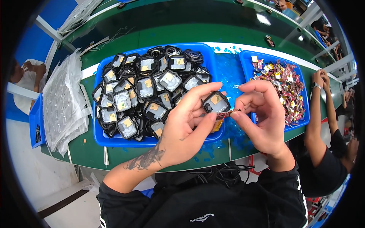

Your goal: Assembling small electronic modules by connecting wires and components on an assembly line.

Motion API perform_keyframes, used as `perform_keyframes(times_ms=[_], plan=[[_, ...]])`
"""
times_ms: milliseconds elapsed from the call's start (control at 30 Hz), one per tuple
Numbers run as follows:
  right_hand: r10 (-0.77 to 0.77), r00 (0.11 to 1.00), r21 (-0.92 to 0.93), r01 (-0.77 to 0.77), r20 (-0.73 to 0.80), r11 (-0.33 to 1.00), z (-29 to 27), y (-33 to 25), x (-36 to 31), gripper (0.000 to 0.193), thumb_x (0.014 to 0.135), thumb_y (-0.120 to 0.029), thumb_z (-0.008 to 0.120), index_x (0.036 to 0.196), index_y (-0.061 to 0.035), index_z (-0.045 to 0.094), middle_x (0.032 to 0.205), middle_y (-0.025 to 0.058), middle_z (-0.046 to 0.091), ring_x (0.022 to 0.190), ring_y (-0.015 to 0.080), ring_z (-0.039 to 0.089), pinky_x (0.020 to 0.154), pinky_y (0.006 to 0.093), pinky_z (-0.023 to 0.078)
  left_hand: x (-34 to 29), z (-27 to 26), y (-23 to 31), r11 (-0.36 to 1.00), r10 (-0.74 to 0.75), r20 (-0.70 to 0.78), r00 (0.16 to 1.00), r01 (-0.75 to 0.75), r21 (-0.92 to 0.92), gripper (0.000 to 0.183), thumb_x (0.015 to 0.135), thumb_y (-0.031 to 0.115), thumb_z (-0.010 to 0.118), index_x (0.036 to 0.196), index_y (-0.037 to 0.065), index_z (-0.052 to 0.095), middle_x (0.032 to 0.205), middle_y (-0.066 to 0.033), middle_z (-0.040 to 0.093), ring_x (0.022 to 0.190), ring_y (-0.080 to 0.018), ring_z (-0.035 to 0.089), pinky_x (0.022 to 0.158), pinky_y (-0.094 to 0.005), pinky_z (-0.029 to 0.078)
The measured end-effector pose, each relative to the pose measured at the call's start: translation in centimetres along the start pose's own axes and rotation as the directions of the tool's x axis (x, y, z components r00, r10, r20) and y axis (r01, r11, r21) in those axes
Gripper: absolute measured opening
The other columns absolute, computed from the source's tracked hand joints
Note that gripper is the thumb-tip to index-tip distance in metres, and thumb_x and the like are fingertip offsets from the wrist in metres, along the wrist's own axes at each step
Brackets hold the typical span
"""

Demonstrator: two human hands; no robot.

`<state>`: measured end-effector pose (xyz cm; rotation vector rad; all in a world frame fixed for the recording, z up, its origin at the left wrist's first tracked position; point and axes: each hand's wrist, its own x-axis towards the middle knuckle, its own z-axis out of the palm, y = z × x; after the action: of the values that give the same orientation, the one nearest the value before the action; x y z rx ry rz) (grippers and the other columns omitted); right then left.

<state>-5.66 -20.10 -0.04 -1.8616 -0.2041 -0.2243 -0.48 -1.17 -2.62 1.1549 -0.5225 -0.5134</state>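
Observation:
My left hand is closed on a black square watch case with a grey inside and a tan sticker. Beneath its thumb runs a thin red circuit strip, with a yellow piece hanging below. The thumb and forefinger of my right hand pinch the strip's outer end; its other fingers are curled. Left of my hands, a large blue bin is heaped with similar watch cases. A smaller blue bin behind my right hand holds many red and yellow circuit pieces.
Small blue film scraps litter the green bench between the bins. Clear plastic trays are stacked at the left. A co-worker's arms reach in at the right; another person is at the far left. Black cables lie by the near edge.

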Motion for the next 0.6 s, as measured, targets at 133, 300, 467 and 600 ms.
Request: perform_keyframes(times_ms=[133,300,467,600], plan=[[-0.075,0.997,-0.061,0.075,0.007,0.995,0.1,0.1,0.2,0.046,0.082,0.013,0.064,0.122,-0.0010,0.049,0.086,0.0048,0.063,0.077,0.0087,0.063,0.068,0.0216,0.050,0.1,-0.1,-0.2,0.999,-0.013,-0.005,1.000,0.013,-0.053,0.043,0.097,-0.002,0.043,0.140,-0.002,0.034,0.132,-0.0210,0.053,0.114,-0.0221,0.060,0.093,-0.0341,0.053],[-0.085,0.996,-0.155,0.086,0.014,0.984,-0.8,-1.0,0.7,0.045,0.080,0.014,0.064,0.121,-0.0007,0.052,0.090,0.0071,0.062,0.080,0.0110,0.063,0.069,0.0233,0.051,0.3,0.1,0.0,0.999,-0.008,-0.064,0.998,0.005,-0.045,0.039,0.100,0.003,0.041,0.138,-0.001,0.036,0.126,-0.0201,0.058,0.108,-0.0220,0.063,0.086,-0.0325,0.056],[-0.364,0.931,-0.296,0.352,0.014,0.888,-0.9,0.0,0.3,0.042,0.076,0.018,0.064,0.114,0.0016,0.056,0.091,0.0113,0.062,0.080,0.0197,0.063,0.068,0.0294,0.052,0.4,-0.5,-0.1,0.991,-0.100,-0.037,0.994,0.097,-0.090,0.034,0.101,0.007,0.042,0.133,-0.002,0.041,0.115,-0.0154,0.062,0.100,-0.0200,0.065,0.081,-0.0307,0.057],[-0.474,0.880,-0.351,0.438,-0.020,0.828,-0.6,-0.1,-0.9,0.036,0.075,0.018,0.063,0.105,0.0002,0.054,0.086,0.0135,0.064,0.076,0.0242,0.063,0.066,0.0323,0.051,0.7,-0.3,-0.2,0.954,-0.139,0.001,0.990,0.135,-0.267,0.029,0.101,0.008,0.046,0.128,-0.002,0.048,0.118,-0.0106,0.062,0.105,-0.0154,0.063,0.083,-0.0287,0.057]])
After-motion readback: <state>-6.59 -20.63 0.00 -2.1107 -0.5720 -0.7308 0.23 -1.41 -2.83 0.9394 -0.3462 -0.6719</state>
